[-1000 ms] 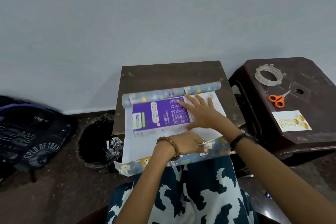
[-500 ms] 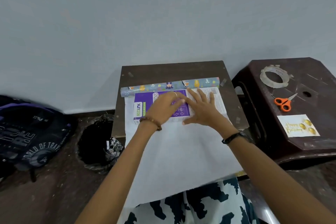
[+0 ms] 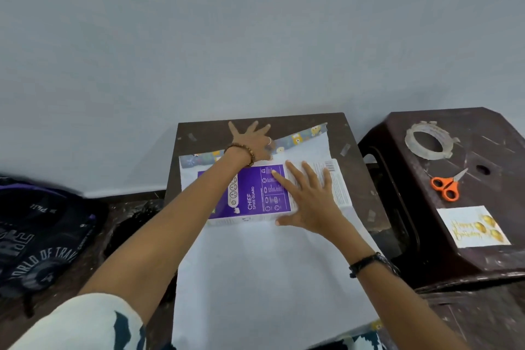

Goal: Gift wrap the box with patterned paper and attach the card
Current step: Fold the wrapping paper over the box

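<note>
Purple box [image 3: 255,193] lies on the paper [image 3: 264,273], pinned by the flat, open right hand [image 3: 309,202]. Left hand [image 3: 252,139], fingers spread, presses the far edge flat; released, it may curl back or shift the box. Card [image 3: 473,227] waits on the stool [image 3: 483,261].

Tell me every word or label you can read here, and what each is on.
"CHIEF SPIKE GUARD": purple box.
"Happy Birthday" in gold script: card.
"WORLD OF TRAV", cut off by a fold: black backpack.
Fine print and barcode on the box's white end: too small to read.
</note>
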{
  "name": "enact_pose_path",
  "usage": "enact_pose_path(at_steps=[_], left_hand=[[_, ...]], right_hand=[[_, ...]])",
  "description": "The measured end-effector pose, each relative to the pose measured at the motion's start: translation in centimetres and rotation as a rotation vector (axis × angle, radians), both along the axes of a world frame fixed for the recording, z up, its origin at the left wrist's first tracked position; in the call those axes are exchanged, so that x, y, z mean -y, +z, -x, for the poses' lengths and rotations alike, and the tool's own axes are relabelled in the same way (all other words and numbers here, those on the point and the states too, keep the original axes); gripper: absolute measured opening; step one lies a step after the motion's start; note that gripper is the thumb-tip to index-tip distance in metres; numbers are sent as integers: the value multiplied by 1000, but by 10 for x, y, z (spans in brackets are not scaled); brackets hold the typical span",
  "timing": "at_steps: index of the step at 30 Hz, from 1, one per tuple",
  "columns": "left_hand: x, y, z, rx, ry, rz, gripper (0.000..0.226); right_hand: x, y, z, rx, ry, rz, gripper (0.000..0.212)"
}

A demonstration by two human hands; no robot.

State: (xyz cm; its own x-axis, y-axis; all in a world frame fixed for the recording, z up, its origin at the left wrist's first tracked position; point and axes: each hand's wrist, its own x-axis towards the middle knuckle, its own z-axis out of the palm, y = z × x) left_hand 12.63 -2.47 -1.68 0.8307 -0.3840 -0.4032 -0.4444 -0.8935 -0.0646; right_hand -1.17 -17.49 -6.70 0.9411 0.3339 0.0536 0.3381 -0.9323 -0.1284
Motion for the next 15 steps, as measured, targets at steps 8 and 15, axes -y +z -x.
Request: enact_pose_path(at_steps=[8,15], left_hand=[[-1,2,-37,302,-1,29,61],[-2,-7,-54,282,106,260,28]], right_hand=[[-1,-9,-2,112,22,-22,93],[3,-3,-21,23,63,-69,93]])
